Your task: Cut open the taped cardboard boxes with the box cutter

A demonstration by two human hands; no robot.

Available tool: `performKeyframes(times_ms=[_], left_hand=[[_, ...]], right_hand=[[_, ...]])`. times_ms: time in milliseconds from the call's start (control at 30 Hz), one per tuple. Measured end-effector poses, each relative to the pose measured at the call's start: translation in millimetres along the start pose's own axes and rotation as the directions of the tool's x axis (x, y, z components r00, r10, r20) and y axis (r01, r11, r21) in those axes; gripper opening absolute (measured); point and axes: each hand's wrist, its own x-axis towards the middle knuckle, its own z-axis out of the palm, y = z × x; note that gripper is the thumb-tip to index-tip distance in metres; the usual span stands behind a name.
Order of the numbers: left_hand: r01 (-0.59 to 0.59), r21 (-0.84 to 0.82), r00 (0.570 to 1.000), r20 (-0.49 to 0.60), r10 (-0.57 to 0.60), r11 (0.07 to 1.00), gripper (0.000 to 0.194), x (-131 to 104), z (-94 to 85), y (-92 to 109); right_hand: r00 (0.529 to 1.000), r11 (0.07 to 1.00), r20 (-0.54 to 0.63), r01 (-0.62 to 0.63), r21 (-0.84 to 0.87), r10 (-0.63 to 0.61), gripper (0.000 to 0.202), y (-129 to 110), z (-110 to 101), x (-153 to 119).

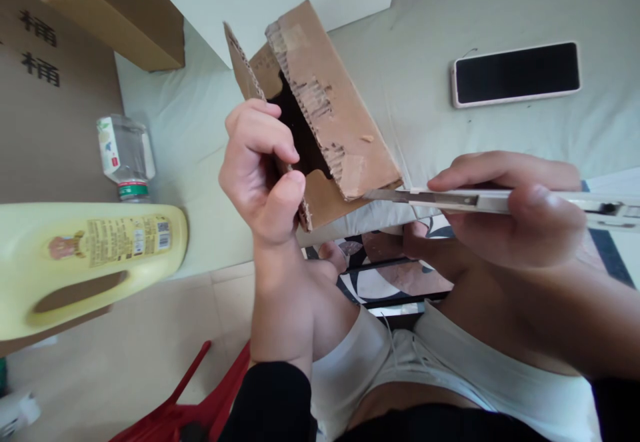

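Note:
A small brown cardboard box (345, 109) is tilted in the upper middle, with one side open and dark inside; its surface is torn in patches. My left hand (265, 169) is closed on the box's raised flap at the left. In my right hand (515, 209) is a white utility knife (480, 201), held between thumb and fingers. Its extended blade points left and meets the box's lower right corner. Whether the tip is in the cardboard or against it I cannot tell.
A black-screened phone (517, 74) lies at the upper right on the pale cloth (425, 115). At the left are a clear bottle (127, 152), a yellow jug (115, 242) and cardboard boxes (145, 29). A red stool (200, 409) stands below.

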Motion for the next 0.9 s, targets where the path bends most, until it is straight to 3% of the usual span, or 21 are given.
performKeyframes(times_ms=[333,533,700,900], left_hand=[[-0.023,-0.153,0.997,-0.073,0.012,0.988,0.030,-4,1.1,-12],[0.100,-0.133,0.981,-0.154,-0.120,0.986,0.029,-6,4.3,-1],[0.086,-0.116,0.989,-0.111,-0.099,0.990,0.034,-2,7.7,5],[-0.023,-0.129,0.994,-0.108,0.009,0.991,0.028,0,10.5,-6]], right_hand=[[0.994,0.998,-0.101,-0.027,0.049,0.032,0.033,0,7,-1],[1.000,1.000,-0.019,-0.018,-0.019,0.017,0.034,2,2,-1],[1.000,1.000,-0.020,0.002,0.009,-0.002,0.033,4,-1,-2],[1.000,0.999,0.028,0.006,0.032,-0.007,0.035,6,-4,-4]])
